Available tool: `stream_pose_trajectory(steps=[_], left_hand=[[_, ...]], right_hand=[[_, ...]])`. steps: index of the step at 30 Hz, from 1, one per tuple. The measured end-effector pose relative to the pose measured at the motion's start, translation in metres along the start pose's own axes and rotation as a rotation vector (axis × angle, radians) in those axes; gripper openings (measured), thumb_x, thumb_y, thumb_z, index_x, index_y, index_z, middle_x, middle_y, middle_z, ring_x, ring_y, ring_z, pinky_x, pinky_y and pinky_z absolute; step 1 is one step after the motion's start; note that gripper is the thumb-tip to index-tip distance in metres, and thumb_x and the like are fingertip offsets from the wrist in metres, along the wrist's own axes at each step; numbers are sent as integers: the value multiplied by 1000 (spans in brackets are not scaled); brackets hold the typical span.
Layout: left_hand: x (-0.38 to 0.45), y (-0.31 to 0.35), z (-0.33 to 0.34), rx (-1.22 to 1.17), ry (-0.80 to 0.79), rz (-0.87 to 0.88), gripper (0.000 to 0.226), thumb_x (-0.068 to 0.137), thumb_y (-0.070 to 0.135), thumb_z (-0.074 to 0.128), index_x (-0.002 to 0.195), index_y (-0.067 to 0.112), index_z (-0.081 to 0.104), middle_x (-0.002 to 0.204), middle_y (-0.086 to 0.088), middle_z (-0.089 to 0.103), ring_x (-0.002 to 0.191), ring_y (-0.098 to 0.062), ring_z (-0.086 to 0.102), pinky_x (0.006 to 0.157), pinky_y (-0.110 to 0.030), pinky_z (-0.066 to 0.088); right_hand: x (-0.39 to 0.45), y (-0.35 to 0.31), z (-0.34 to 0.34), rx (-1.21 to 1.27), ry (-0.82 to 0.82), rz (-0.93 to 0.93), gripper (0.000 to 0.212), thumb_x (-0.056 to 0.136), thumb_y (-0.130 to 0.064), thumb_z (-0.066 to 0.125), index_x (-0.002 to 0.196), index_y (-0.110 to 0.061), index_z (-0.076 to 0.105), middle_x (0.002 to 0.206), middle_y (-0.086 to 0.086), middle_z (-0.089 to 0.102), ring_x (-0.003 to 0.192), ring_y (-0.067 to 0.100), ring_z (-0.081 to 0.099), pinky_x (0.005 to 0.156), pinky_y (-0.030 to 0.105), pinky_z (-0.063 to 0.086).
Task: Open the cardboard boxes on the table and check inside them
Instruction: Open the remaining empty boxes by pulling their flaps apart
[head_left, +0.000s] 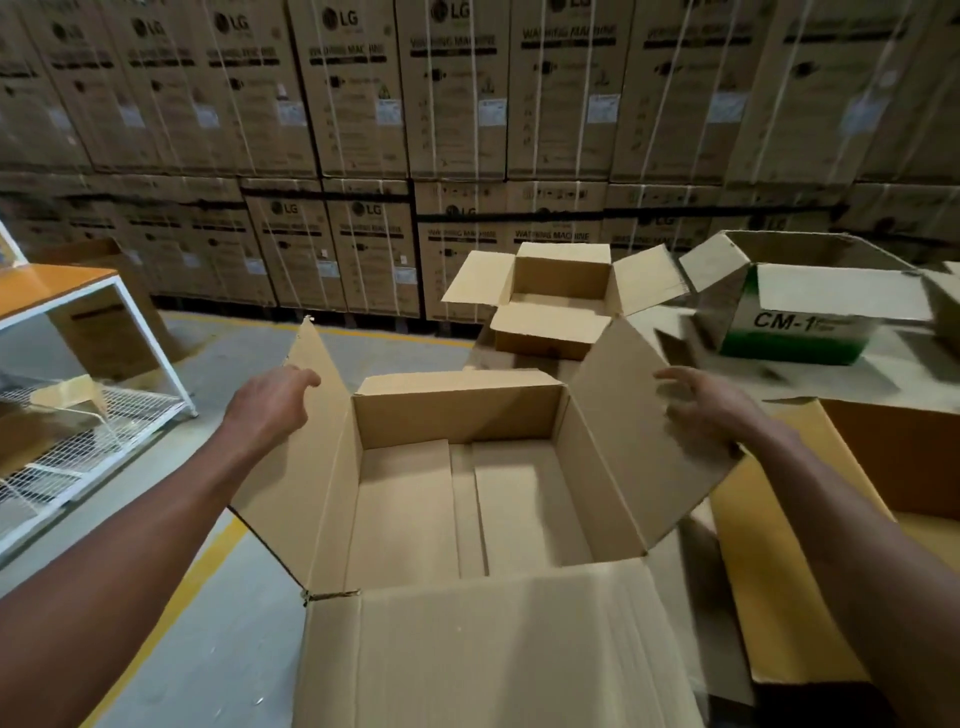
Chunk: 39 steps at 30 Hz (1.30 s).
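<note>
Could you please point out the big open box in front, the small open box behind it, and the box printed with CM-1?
big open box (415, 514): head view, on its inner floor.
small open box (561, 278): head view, inner back wall.
CM-1 box (789, 325): head view, printed front.

Both bare arms reach forward, spread wide apart. The left hand (275, 402) is loosely curled; the right hand (704, 402) has its fingers splayed and relaxed.

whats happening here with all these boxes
A person is opening a large plain brown cardboard box. The left hand presses its left flap outward; the right hand rests open on the right flap. Only bare cardboard shows inside. Behind it, a smaller brown box and a green-and-white printed box already stand open.
</note>
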<state>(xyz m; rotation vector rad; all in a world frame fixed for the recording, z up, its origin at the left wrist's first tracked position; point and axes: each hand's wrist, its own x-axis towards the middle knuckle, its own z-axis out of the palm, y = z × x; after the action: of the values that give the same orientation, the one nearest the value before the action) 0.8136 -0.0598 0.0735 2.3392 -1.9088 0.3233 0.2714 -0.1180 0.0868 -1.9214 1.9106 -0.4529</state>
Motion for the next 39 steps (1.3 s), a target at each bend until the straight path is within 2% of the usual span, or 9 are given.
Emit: stream_pose_trajectory(steps=[2,7,9,12,15,18,26,34,39], left_hand=[[4,-2,3,-81,-12,-37,54,86,2,62,134,27,62,126,-6,67,114,-30,63,85,-41,53],[5,-9,5,-213,-55,-72,58,79,-1,72,132,22,65,138,-9,60,119,-31,60,92,-43,54],[-1,-6,2,-223,-44,-120,58,82,-1,72,134,24,63,163,-7,31,124,-35,57,91,-43,53],[-11,0,-7,-190,-73,-223,60,88,1,70,140,27,58,170,-6,-9,117,-41,60,73,-38,50],[-15,3,-13,-175,-160,-219,50,87,0,69,134,14,63,165,-20,21,122,-41,59,88,-41,51],[-16,16,-15,-186,-113,-170,39,84,-3,64,123,4,66,129,-19,60,112,-39,62,82,-42,53],[-10,41,-60,-134,-26,-105,38,87,-5,55,124,3,61,115,-20,61,104,-39,62,75,-44,54],[-28,73,-131,-172,113,-132,31,93,-4,59,122,6,61,84,-5,51,73,-22,60,61,-37,56],[-41,87,-160,-233,189,-79,30,92,-5,60,120,7,58,102,-8,58,85,-24,62,70,-39,59]], right_hand=[[7,-19,-1,22,-23,31,58,93,-14,65,143,-39,48,128,6,54,91,20,62,63,30,54],[13,-60,21,-173,-9,-37,66,93,-14,59,153,-32,37,136,13,56,106,27,63,89,45,58],[12,-74,33,-279,-11,-96,66,92,-12,56,153,-30,39,137,14,58,108,28,63,88,43,58],[14,-88,47,-392,15,-144,63,90,-8,51,150,-25,45,139,12,60,113,30,64,86,39,55],[12,-98,54,-400,3,-144,54,92,-4,48,143,-19,52,135,14,60,112,33,63,86,39,55],[9,-101,55,-370,21,-151,53,91,-2,50,141,-18,54,133,16,61,111,34,64,88,40,55],[-1,-104,-1,-231,53,-162,56,93,1,51,147,-15,48,135,16,58,112,29,62,93,43,57],[-32,-114,-64,-163,170,-200,53,95,-3,55,145,-16,48,131,15,57,105,27,62,86,42,59],[-69,-108,-100,-156,235,-209,51,97,-5,54,146,-16,47,126,15,59,104,27,61,84,42,57]])
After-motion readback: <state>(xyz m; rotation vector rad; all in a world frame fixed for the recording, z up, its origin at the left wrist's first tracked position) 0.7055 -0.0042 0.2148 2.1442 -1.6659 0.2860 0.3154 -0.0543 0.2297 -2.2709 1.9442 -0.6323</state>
